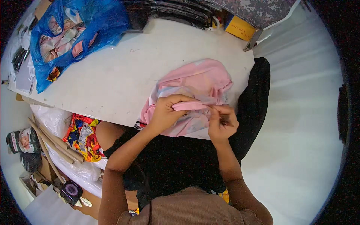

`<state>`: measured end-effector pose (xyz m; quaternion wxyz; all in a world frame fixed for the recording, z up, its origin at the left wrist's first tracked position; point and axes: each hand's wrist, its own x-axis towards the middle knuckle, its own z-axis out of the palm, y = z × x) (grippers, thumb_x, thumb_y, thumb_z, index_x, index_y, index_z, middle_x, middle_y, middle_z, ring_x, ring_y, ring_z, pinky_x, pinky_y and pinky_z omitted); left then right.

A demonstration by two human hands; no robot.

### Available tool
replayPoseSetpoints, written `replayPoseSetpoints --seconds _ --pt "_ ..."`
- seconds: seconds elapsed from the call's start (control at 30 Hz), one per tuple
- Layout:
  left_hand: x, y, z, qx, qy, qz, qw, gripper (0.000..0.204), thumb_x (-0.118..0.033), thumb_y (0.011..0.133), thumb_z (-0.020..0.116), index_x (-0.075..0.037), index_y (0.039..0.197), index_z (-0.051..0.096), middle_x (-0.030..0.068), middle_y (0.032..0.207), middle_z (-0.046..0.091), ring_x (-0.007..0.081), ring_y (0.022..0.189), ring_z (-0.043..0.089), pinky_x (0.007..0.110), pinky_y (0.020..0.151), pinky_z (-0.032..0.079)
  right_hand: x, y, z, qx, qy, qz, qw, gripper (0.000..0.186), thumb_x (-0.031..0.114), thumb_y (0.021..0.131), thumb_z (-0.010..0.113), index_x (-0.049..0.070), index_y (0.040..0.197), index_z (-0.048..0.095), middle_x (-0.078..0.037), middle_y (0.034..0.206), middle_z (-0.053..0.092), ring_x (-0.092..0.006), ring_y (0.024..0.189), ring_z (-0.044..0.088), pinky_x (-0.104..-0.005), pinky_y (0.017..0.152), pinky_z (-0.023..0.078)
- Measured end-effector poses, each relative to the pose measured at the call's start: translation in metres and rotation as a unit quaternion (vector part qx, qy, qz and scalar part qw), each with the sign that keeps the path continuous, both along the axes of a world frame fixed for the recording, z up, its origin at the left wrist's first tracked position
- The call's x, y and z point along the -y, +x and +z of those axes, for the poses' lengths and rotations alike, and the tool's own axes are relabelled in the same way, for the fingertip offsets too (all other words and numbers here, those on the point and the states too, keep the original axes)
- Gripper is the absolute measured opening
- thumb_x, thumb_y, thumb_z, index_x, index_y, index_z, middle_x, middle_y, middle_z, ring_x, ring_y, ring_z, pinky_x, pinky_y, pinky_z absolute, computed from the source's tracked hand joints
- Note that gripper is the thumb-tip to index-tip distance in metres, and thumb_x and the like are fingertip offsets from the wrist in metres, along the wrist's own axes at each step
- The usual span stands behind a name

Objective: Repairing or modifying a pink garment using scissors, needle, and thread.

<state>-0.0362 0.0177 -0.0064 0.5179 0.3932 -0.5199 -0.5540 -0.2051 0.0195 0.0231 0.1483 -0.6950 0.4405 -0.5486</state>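
Both hands work a folded edge of the pink cloth [195,86] at the worktop's [123,75] near edge. The left hand [165,112] pinches the rolled hem; the right hand [222,123] pinches it just beside, seemingly stitching or pinning. The next move likely needs a steady hold. Open room lies left, toward the blue bag [75,33].
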Motion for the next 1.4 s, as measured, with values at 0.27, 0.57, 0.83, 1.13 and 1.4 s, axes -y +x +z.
replayPoseSetpoints --seconds 0.27,0.57,0.83,1.13,1.4 --pt "-0.001 0.004 -0.005 0.000 -0.040 0.013 0.999 0.026 0.007 0.074 0.060 0.002 0.100 0.064 0.0073 0.100 0.065 0.0124 0.092 0.060 0.025 0.080 0.048 0.002 0.003 0.016 -0.099 0.067 0.020 0.993 0.011 0.007 0.073 0.070 0.005 0.083 0.066 -0.005 0.065 0.061 -0.0173 0.051 0.053 -0.0280 0.053 0.039" --pt "-0.003 -0.001 0.003 0.036 -0.023 -0.010 0.999 0.025 0.007 0.074 0.060 0.002 0.098 0.064 0.0064 0.097 0.065 0.0117 0.088 0.060 0.024 0.079 0.048 0.007 0.001 0.014 -0.134 -0.085 0.038 0.987 0.008 0.000 0.076 0.067 0.002 0.084 0.067 -0.003 0.057 0.054 -0.0083 0.050 0.042 -0.0243 0.049 0.032" --pt "0.003 0.003 0.000 -0.026 0.000 -0.006 1.000 0.028 0.006 0.071 0.062 0.000 0.098 0.065 0.0053 0.094 0.067 0.0095 0.083 0.060 0.023 0.074 0.048 0.000 -0.006 0.005 0.051 -0.077 0.011 0.996 0.008 -0.001 0.078 0.063 -0.001 0.085 0.065 -0.004 0.061 0.057 -0.0101 0.051 0.047 -0.0248 0.051 0.034" --pt "0.002 0.004 0.003 -0.062 -0.012 -0.012 0.998 0.028 0.009 0.072 0.059 0.002 0.099 0.064 0.0051 0.094 0.066 0.0100 0.085 0.060 0.023 0.075 0.047 0.006 -0.002 0.015 -0.087 0.019 0.077 0.993 0.021 -0.002 0.076 0.065 -0.002 0.097 0.066 -0.005 0.065 0.059 -0.0106 0.049 0.047 -0.0215 0.051 0.036" --pt "0.003 0.003 -0.006 -0.123 0.074 -0.065 0.988 0.026 0.007 0.074 0.058 0.001 0.098 0.063 0.0052 0.093 0.065 0.0106 0.085 0.059 0.024 0.076 0.047 -0.004 -0.004 0.011 0.205 0.095 0.134 0.965 0.007 -0.002 0.081 0.059 -0.005 0.087 0.060 -0.007 0.059 0.053 -0.0103 0.046 0.045 -0.0209 0.045 0.035"
